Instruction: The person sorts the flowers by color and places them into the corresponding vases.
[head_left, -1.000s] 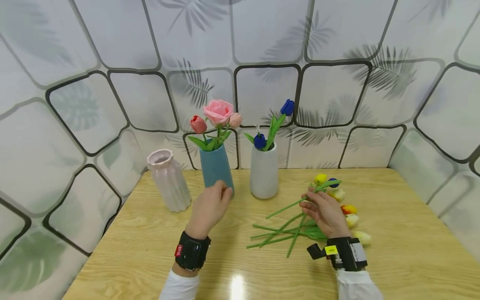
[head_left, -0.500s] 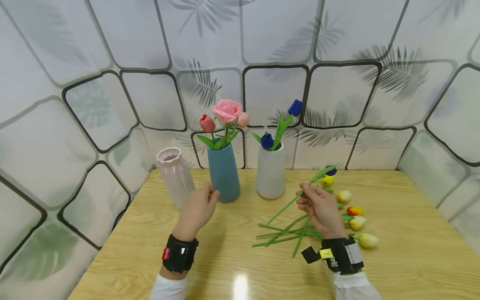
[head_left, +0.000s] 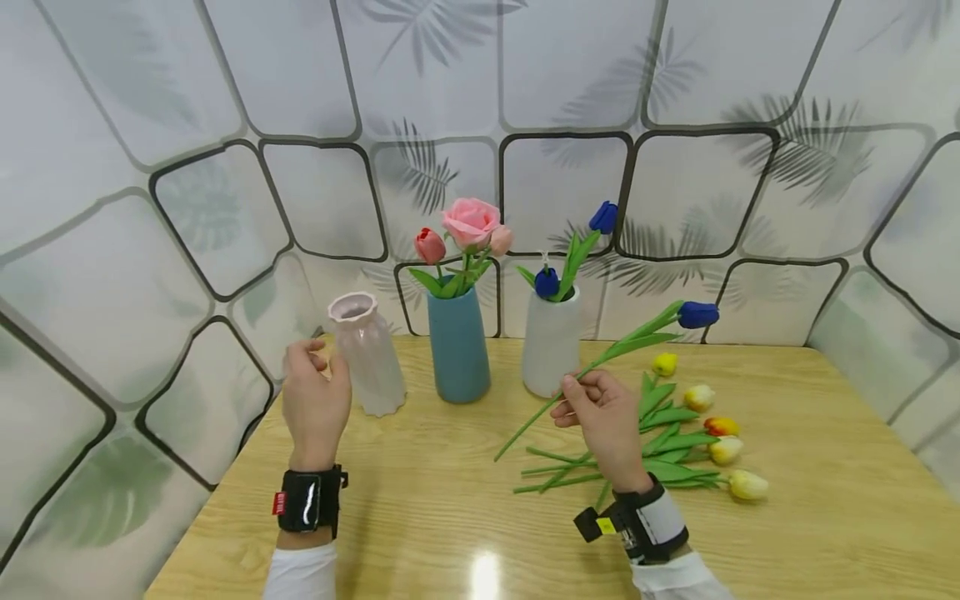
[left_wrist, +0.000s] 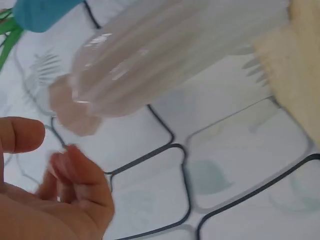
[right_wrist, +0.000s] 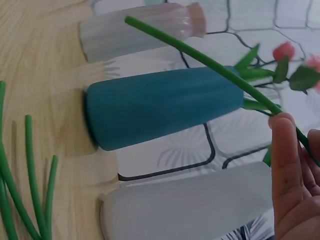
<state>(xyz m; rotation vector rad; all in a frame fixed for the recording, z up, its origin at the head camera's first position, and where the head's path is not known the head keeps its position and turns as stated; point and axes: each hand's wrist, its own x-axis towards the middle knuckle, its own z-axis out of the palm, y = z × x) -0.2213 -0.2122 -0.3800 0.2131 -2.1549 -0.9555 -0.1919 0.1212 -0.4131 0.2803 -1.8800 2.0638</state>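
My right hand pinches the green stem of a blue artificial tulip between thumb and fingertips. The tulip slants above the table, bloom to the upper right and stem end to the lower left. In the right wrist view its bare stem crosses in front of the blue vase. My left hand hovers just left of the pinkish ribbed vase, its fingers loosely bent. The left wrist view shows a gap between that vase and the fingers, which hold nothing.
A blue vase holds a pink rose and smaller pink blooms. The white vase beside it holds two blue tulips. Several yellow, cream and orange tulips lie crossed on the wooden table. A patterned cloth wall stands behind.
My right hand has lifted the blue tulip off the pile and carried it left. My left hand has moved left, from in front of the blue vase to beside the pinkish one.
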